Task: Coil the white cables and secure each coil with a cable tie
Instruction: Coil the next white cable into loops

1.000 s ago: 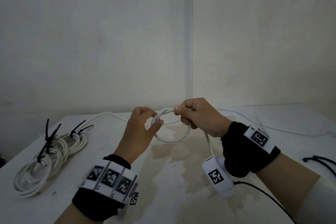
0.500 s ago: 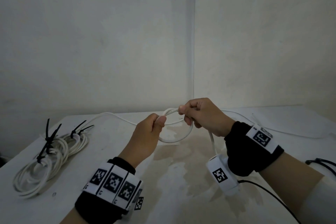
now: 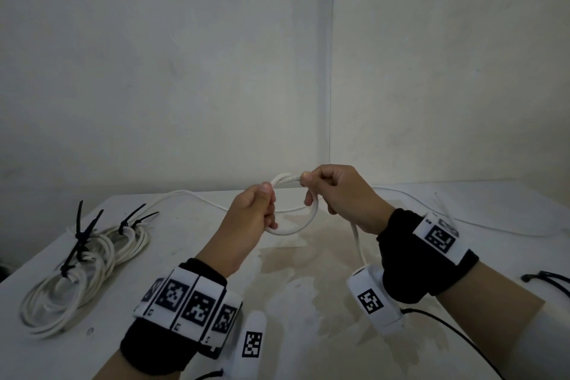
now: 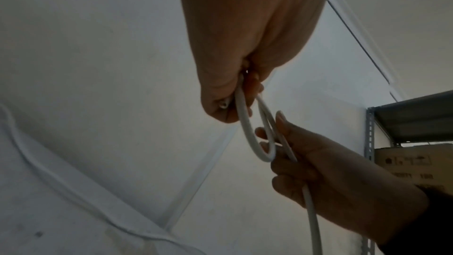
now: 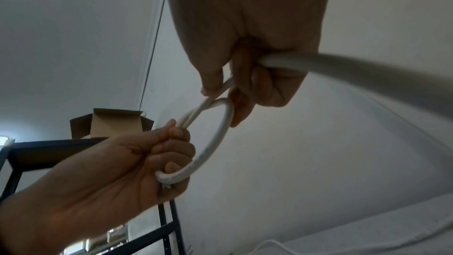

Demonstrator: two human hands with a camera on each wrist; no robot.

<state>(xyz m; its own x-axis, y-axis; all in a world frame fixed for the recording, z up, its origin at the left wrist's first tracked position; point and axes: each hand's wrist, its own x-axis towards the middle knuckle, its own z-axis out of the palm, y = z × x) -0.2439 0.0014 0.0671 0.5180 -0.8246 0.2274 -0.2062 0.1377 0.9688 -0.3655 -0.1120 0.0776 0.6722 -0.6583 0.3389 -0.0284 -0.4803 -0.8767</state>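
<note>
Your left hand point(image 3: 248, 219) is curled tight around the white cable point(image 3: 296, 227), thumb pressed over the strands at the top of a small loop, lower fingers point(image 5: 175, 166) hooked through its bottom. Your right hand point(image 3: 339, 196) is closed as well: thumb and forefinger pinch the cable just right of your left thumb, and the other fingers wrap the strand that drops beneath your palm. The loop hangs between the two sets of fingertips, held above the white table point(image 3: 293, 302).

Only the right wrist view shows the cut cable end point(image 5: 168, 186), tucked against your left palm under the curled fingers. The left wrist view shows the loop edge-on, as a narrow hook below your left fingers, and the strand leaving the bottom of your right fist.

Only the head view shows what lies beyond your hands: well to the left of your left fingers, a pile of coiled cables point(image 3: 80, 271) bound with black cable ties point(image 3: 81, 233).
</note>
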